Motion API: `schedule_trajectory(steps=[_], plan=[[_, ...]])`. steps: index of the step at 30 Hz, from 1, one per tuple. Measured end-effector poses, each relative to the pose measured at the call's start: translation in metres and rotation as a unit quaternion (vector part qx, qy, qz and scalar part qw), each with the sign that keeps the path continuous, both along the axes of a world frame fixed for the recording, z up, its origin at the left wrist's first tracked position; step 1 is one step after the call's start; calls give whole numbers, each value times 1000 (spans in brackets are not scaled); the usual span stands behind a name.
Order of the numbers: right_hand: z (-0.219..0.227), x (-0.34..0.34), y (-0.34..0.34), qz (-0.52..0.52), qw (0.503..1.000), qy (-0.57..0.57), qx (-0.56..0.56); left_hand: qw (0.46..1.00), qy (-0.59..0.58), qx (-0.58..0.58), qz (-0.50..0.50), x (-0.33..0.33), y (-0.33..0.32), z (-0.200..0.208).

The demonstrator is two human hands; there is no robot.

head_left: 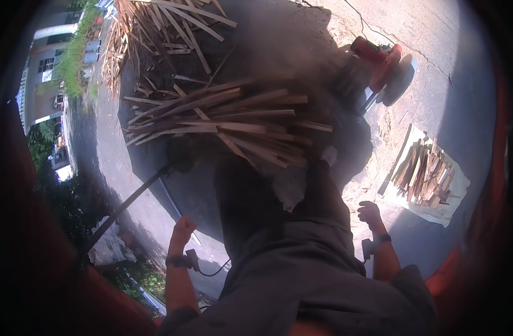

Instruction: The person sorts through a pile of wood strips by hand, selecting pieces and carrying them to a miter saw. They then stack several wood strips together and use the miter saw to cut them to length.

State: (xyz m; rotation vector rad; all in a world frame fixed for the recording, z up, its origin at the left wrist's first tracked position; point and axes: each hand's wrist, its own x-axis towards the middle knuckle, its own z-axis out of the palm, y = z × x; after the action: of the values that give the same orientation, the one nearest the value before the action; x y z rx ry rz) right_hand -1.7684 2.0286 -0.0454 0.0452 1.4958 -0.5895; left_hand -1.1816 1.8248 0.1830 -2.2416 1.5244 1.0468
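Note:
My left hand (pixel 183 230) hangs low beside my left leg, its fingers curled into a loose fist with nothing visible in them. On the other side, my right hand (pixel 370 215) is held away from my body, fingers bent inward, and no object shows in it. Each wrist wears a dark strap with a small box. Past the left hand, a thin metal tube (pixel 171 197) lies on the ground. In front of my legs spreads a heap of long wooden strips (pixel 228 112), somewhat blurred. Neither hand touches the wood.
A red power saw (pixel 379 64) with a round disc stands at the far right. Short wood pieces (pixel 421 175) lie on a pale sack (pixel 448 196) to the right. Another strip pile (pixel 150 33) is at the far left. A dark pole (pixel 127 204) slants across the left.

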Motion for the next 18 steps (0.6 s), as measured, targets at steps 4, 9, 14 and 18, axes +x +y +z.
schedule_trajectory(steps=[4,9,14,18], plan=[[3,-11,-20,23,998,6,-54,999,13,-14,39,4,12,4],[15,-17,-45,2,996,42,-78,997,-22,28,70,-3,23,-8],[0,-26,-11,-70,994,28,-83,998,47,31,10,-23,-4,-7],[3,-6,14,-92,995,36,12,999,32,33,2,-25,-29,21]])
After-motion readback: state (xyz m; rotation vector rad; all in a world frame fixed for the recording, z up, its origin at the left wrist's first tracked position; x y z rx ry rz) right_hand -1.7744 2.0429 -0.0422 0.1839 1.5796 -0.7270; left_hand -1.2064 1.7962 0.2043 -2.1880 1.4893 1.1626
